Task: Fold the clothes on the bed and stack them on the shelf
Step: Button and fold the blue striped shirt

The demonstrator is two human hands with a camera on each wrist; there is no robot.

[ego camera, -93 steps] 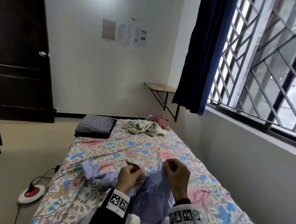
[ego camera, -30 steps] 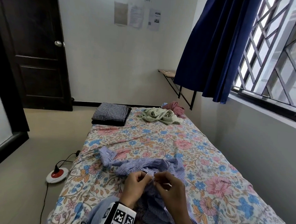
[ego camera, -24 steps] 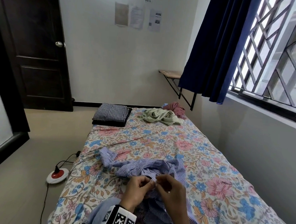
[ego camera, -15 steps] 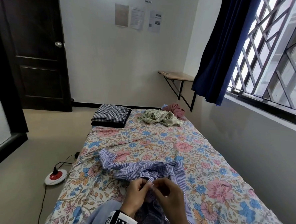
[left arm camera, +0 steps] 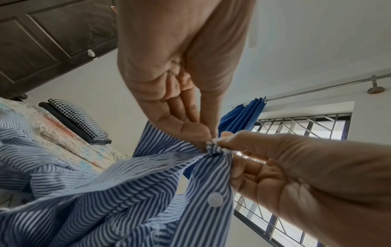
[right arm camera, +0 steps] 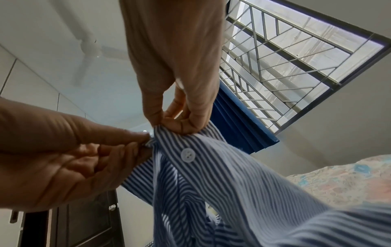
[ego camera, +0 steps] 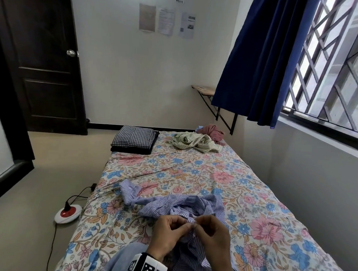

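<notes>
Both hands pinch the blue-and-white striped shirt (ego camera: 182, 204) at one small spot on its front edge: the left hand (ego camera: 169, 232) clamps the fabric between thumb and fingertips, and the right hand (ego camera: 211, 235) does the same right against it, so the two grips meet with a bunched fold of cloth between them. From the left wrist view the left hand (left arm camera: 180, 93) comes down from above and the right hand (left arm camera: 296, 167) comes in from the side, with a white button (left arm camera: 215, 199) on the shirt (left arm camera: 105, 192) just below the pinch. The right wrist view shows the right hand (right arm camera: 182, 103) holding the edge of the shirt (right arm camera: 222, 192) above that same button (right arm camera: 188, 155), the left hand (right arm camera: 69, 153) touching it. The shirt lies crumpled on the near end of the bed (ego camera: 192, 169), which has a floral sheet, with one sleeve stretched toward the bed's left edge. At the far end of the bed sit a folded checked cloth (ego camera: 134, 137) on a dark folded piece at the left corner, a loose pale striped garment (ego camera: 194, 141) to its right, and a pink garment (ego camera: 214, 132) behind that. Beyond the bed's far right corner, a small wooden shelf (ego camera: 204, 89) is fixed to the wall, partly behind a blue curtain (ego camera: 262, 56).
</notes>
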